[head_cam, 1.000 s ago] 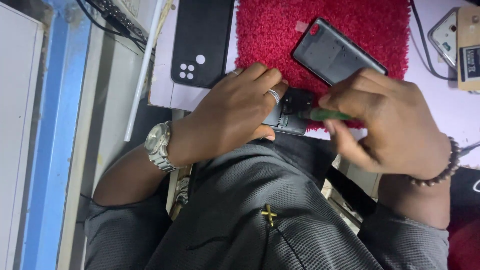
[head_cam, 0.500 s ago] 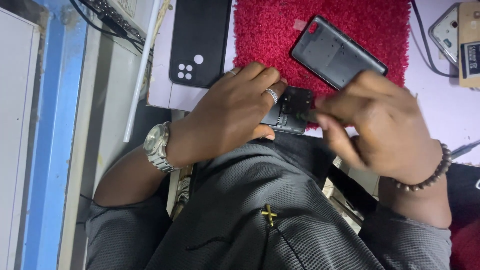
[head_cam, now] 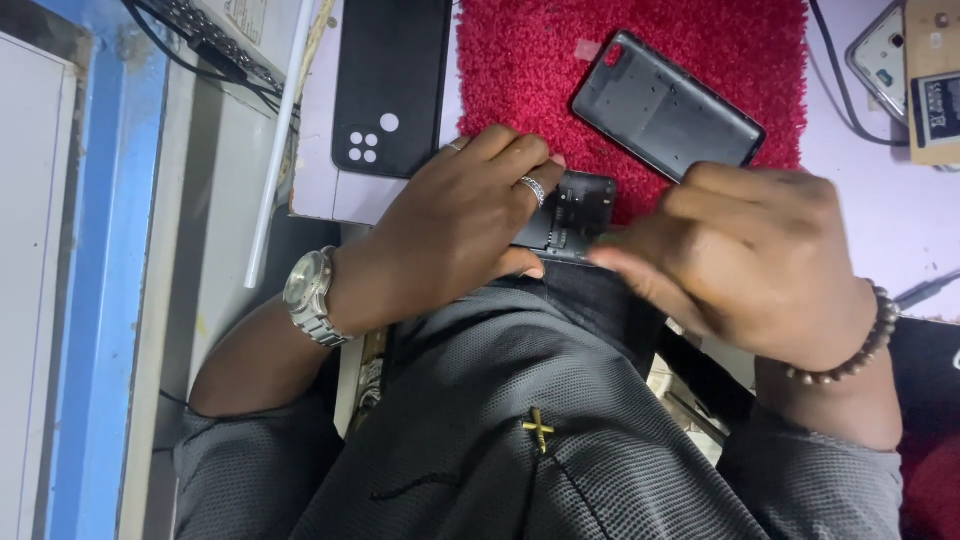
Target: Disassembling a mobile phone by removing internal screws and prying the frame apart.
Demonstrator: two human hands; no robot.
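opened phone at the desk edge, half hidden under two hands

the opened phone [head_cam: 570,215] sits at the near edge of the red mat [head_cam: 520,70], right where the desk drops off to the person's lap, and only a dark strip of its insides shows between the hands.

going from the left: a white rod [head_cam: 275,150] leans along the desk edge, and a black phone back with a cluster of camera holes [head_cam: 390,85] lies face down beside the mat, apart from the work. the left hand [head_cam: 455,225], with a steel watch [head_cam: 312,295] on the wrist and a ring on one finger, is curled over the opened phone and pins it down, fingers closed on its left part. since the phone hangs so near the edge, i'd judge a slack grip could let it tip off toward the lap, and any loose small part could roll into the mat's pile or down past the knees.

the right hand [head_cam: 745,265], with a bead bracelet [head_cam: 850,350], is bunched narrow, fingertips pinched toward the phone's right side. it is blurred, and i cannot tell whether it holds a tool or anything at all. a hard press there might slip and scrape the exposed board.

above it a loose grey back cover [head_cam: 665,105] lies tilted on the mat, well apart from both hands. at the far right another phone [head_cam: 880,55] and a tan box [head_cam: 935,80] are cut off by the frame, and a cable [head_cam: 835,80] runs between them and the mat.
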